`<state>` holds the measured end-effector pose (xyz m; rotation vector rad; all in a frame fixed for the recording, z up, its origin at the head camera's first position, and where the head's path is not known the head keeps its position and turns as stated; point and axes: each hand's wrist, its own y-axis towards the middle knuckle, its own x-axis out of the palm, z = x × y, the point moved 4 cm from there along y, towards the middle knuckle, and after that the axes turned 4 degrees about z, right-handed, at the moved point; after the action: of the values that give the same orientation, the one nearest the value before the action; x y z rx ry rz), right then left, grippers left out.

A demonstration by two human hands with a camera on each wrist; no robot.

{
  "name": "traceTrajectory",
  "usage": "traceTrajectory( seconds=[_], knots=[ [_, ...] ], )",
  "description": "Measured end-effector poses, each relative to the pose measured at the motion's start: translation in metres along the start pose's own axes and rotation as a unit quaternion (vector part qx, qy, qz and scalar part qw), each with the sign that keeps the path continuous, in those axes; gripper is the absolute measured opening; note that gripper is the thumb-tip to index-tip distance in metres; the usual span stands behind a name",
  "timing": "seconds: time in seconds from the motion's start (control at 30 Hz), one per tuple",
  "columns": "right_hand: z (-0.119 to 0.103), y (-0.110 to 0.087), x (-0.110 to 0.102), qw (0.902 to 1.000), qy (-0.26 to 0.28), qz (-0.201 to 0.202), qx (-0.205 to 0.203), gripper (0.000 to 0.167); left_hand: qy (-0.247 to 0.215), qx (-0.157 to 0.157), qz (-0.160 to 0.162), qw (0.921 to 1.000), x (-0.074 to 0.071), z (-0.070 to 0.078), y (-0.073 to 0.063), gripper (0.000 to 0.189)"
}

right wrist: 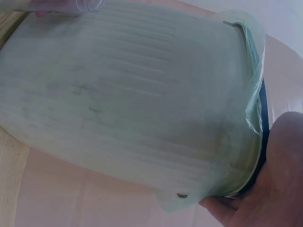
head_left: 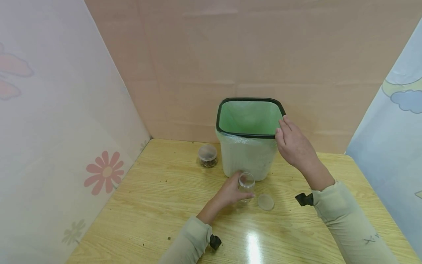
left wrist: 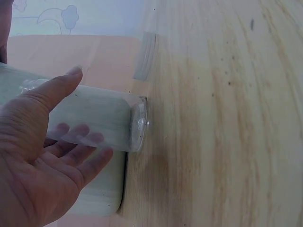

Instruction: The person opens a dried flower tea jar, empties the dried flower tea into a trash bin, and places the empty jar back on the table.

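A pale trash bin with a black rim and a green liner bag stands upright at the back of the table. My right hand holds the rim at its right front corner; the right wrist view shows that hand by the rim and bag edge. In front of the bin stands a clear, lidless jar. My left hand reaches around this jar, thumb on the near side and fingers behind, seen through its wall in the left wrist view. A round translucent lid lies right of the jar.
Left of the bin sits a small lidded tub with dark bits inside. The wooden table carries scattered specks. A pink-beige wall rises close behind the bin, and patterned panels flank both sides.
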<state>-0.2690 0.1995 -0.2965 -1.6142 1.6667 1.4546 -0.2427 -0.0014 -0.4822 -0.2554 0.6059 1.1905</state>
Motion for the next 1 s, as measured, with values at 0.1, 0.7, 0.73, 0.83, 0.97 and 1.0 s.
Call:
traceTrajectory(
  seconds=[0.1, 0.7, 0.73, 0.83, 0.97, 1.0],
  knots=[
    [0.001, 0.0, 0.001, 1.0, 0.002, 0.002, -0.001, 0.064, -0.001, -0.005, 0.001, 1.0, 0.0, 0.0, 0.0, 0.082],
    [0.001, 0.001, 0.001, 1.0, 0.002, 0.002, 0.001, 0.066, 0.018, 0.022, -0.021, 0.9994, -0.014, -0.009, -0.006, 0.079],
    [0.001, 0.001, 0.001, 1.0, 0.003, 0.003, 0.001, 0.066, 0.023, 0.022, -0.021, 0.9993, -0.016, -0.01, -0.007, 0.077],
    [0.001, 0.001, 0.001, 1.0, 0.005, 0.004, 0.0, 0.066, 0.042, 0.021, -0.024, 0.9986, -0.023, -0.012, -0.008, 0.075],
    [0.002, 0.001, 0.001, 1.0, 0.004, 0.003, 0.001, 0.066, 0.057, 0.017, -0.029, 0.9978, -0.029, -0.016, -0.011, 0.075],
    [0.002, 0.001, 0.001, 1.0, 0.004, 0.002, 0.001, 0.066, 0.061, 0.016, -0.03, 0.9976, -0.03, -0.018, -0.012, 0.076]
  ],
)
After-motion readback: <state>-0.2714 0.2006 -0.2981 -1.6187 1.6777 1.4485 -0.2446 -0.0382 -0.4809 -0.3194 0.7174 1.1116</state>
